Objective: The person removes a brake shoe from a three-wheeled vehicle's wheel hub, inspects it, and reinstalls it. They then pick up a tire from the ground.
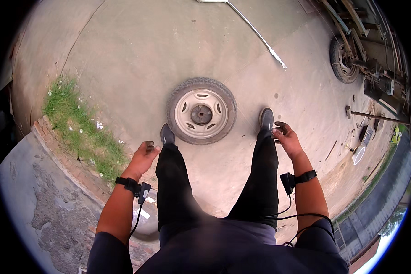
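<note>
A wheel [183, 125] lies flat on the concrete in front of my feet, a black treaded tyre around a dusty pale steel rim with oval slots and a dark hub in the middle. Nearest to its left side hangs my left hand [144, 157], apart from the tyre, fingers loosely bent and dark with grime. Out to the right, beside my right shoe [266, 118], my right hand [287, 139] hovers with half-curled, spread fingers. Neither hand shows anything in it. Black straps with small boxes and cables sit on both forearms.
A long pale pole [251, 25] lies beyond the wheel. At the far right stands a machine frame with a mounted wheel [342, 61]; near it lie a long-handled hammer [376, 117] and a white round object [358, 155]. Grass [80, 123] and a brick edge [61, 157] border the left.
</note>
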`<control>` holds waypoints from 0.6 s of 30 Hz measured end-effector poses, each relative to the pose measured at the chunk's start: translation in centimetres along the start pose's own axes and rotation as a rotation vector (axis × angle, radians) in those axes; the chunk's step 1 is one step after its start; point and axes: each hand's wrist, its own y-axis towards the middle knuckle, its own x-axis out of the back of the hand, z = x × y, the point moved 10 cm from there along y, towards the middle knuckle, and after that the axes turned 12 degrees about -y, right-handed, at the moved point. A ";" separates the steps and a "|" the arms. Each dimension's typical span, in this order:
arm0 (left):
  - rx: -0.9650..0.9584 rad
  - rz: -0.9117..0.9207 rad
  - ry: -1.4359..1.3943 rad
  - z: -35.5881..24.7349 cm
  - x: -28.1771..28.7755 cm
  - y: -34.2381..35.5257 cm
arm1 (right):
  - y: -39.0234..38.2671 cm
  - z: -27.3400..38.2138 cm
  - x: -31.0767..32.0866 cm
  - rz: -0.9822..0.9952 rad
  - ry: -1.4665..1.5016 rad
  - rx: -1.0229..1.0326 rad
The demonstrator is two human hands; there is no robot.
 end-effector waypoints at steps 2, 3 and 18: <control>-0.089 -0.008 0.114 1.3 1.8 5.4 | 1.4 -0.9 -3.5 -0.029 -0.023 -0.037; -0.122 0.006 0.137 1.9 2.2 7.9 | 2.5 -1.4 -5.1 -0.030 -0.104 -0.061; -0.254 -0.091 0.194 3.5 -5.9 38.5 | 25.5 -17.6 -19.0 -0.179 0.059 0.009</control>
